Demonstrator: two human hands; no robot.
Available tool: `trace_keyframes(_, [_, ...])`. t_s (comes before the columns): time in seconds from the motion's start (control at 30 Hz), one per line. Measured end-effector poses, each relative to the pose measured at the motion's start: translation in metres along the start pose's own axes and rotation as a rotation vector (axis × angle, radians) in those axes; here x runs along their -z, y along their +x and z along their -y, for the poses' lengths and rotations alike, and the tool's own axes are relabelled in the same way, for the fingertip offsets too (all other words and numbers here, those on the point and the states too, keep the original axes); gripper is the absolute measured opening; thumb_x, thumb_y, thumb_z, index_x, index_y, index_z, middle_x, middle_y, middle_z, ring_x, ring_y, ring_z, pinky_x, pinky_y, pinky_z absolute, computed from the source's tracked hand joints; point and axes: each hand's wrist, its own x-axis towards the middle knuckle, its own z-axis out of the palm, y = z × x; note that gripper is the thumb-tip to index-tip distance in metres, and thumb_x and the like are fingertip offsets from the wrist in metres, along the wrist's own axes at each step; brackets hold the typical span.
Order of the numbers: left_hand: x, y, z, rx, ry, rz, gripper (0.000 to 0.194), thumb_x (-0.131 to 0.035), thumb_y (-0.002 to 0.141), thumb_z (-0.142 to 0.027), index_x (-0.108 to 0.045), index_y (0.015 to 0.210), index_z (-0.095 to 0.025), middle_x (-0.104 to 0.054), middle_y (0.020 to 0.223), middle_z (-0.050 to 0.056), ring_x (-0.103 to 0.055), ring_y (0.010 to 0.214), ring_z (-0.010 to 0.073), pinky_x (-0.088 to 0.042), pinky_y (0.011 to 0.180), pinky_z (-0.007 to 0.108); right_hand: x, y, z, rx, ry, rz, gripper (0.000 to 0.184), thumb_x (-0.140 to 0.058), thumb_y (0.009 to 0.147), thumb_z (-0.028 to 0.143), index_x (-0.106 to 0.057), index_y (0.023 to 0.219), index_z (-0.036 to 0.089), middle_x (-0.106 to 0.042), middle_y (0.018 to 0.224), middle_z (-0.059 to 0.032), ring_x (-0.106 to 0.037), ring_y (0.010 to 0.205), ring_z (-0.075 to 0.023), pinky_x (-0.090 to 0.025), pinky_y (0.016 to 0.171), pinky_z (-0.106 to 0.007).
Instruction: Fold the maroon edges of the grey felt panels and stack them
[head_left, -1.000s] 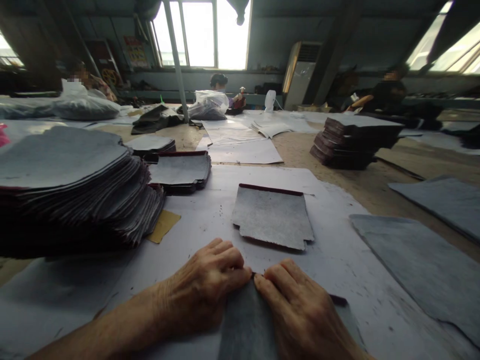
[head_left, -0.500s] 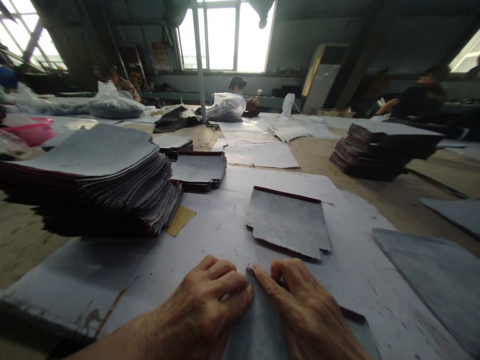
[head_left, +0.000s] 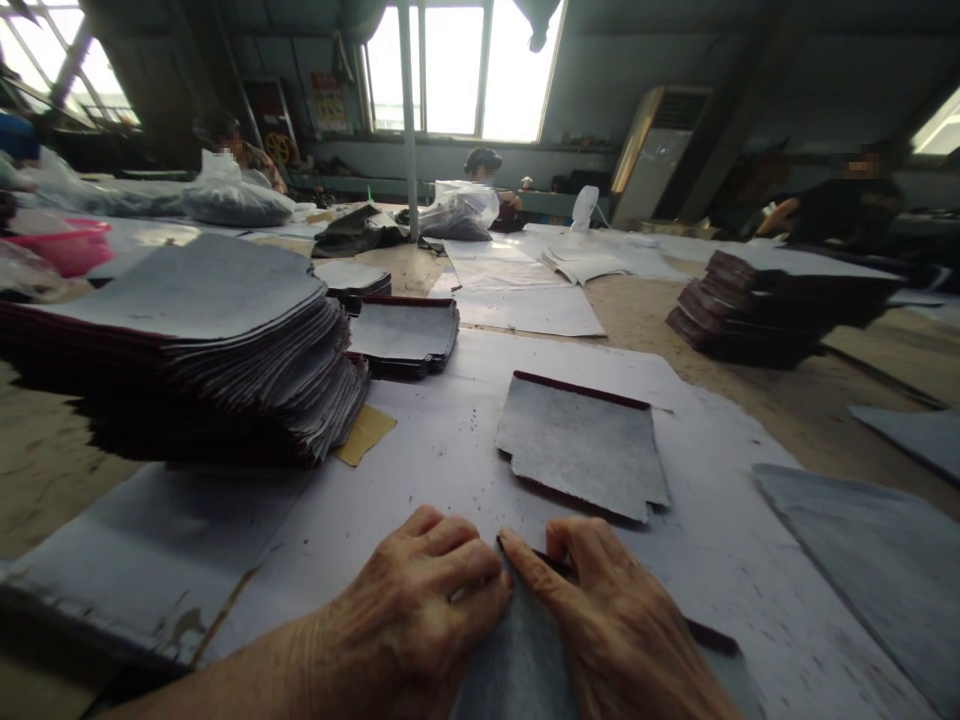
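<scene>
Low in the head view, my left hand curls its fingers over the left side of a grey-backed sheet piece. My right hand presses the piece's far tip, index finger stretched along it and other fingers bent. Both hands are closed on this piece; its near end runs out of view. Beside my right wrist shows part of another grey piece with a dark folded edge. Beyond my hands lies a notched grey panel with dark red edges.
A tall stack of grey sheets stands at left, with a smaller stack behind it and a yellow-brown scrap beside it. Another stack stands at right, near loose grey sheets. Several people sit across the table.
My right fingers have shifted slightly, and a dark edge now shows between the index finger and the bent fingers. The left hand keeps its hold. The view has moved a little.
</scene>
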Motion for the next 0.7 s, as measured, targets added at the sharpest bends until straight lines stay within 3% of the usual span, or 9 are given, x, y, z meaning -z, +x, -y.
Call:
trace_keyframes(0.27, [-0.005,-0.003,0.001,0.014,-0.049,-0.037,0.025,-0.047,0.072,-0.015,-0.057,0.095,-0.013,-0.059,0.083,0.008,-0.049,0.073,0.0205,-0.042,0.065,0.037,0.0,-0.002,0.0,-0.075,0.053,0.017,0.049,-0.033,0.078,0.003,-0.055,0.118,0.02,-0.05,0.081,-0.0081,-0.05,0.074,-0.0183,-0.05,0.058,-0.034])
trace_keyframes(0.4, [-0.004,-0.004,0.0,0.046,-0.067,-0.039,0.025,-0.046,0.071,-0.013,-0.057,0.093,-0.015,-0.058,0.088,0.008,-0.048,0.076,0.0202,-0.041,0.068,0.037,0.008,-0.005,-0.004,-0.246,0.243,-0.124,0.04,-0.035,0.082,0.003,-0.056,0.112,0.019,-0.052,0.085,-0.0048,-0.053,0.076,-0.0124,-0.049,0.064,-0.024])
trace_keyframes(0.5, [-0.001,-0.001,-0.002,0.045,-0.059,-0.036,0.026,-0.046,0.071,-0.012,-0.057,0.093,-0.016,-0.057,0.089,0.008,-0.049,0.076,0.0192,-0.042,0.068,0.035,0.013,-0.005,-0.003,-0.309,0.236,-0.185,0.029,-0.039,0.084,0.007,-0.06,0.102,0.018,-0.055,0.085,-0.0046,-0.053,0.079,-0.0131,-0.048,0.068,-0.026])
trace_keyframes(0.63, [-0.006,-0.003,0.001,-0.049,-0.028,-0.142,0.02,-0.039,0.077,-0.011,-0.056,0.085,-0.017,-0.057,0.081,0.007,-0.051,0.071,0.0165,-0.044,0.064,0.03,0.009,-0.007,0.003,-0.228,0.108,-0.113,0.028,-0.041,0.081,0.01,-0.062,0.097,0.018,-0.055,0.079,-0.0058,-0.049,0.075,-0.0169,-0.044,0.063,-0.031])
trace_keyframes(0.67, [-0.01,-0.004,0.005,-0.115,-0.014,-0.22,0.021,-0.037,0.078,-0.012,-0.056,0.085,-0.017,-0.056,0.077,0.006,-0.05,0.067,0.016,-0.044,0.061,0.028,0.005,-0.007,0.004,-0.188,0.052,-0.123,0.027,-0.042,0.08,0.013,-0.062,0.096,0.018,-0.055,0.078,-0.0058,-0.048,0.073,-0.0174,-0.042,0.061,-0.032])
trace_keyframes(0.7, [-0.015,-0.006,0.009,-0.101,0.017,-0.211,0.022,-0.037,0.081,-0.014,-0.057,0.09,-0.018,-0.057,0.078,0.006,-0.051,0.068,0.0161,-0.044,0.062,0.027,-0.001,-0.007,0.004,-0.134,-0.006,-0.148,0.025,-0.044,0.078,0.017,-0.062,0.096,0.018,-0.055,0.077,-0.0058,-0.047,0.071,-0.0181,-0.041,0.059,-0.033])
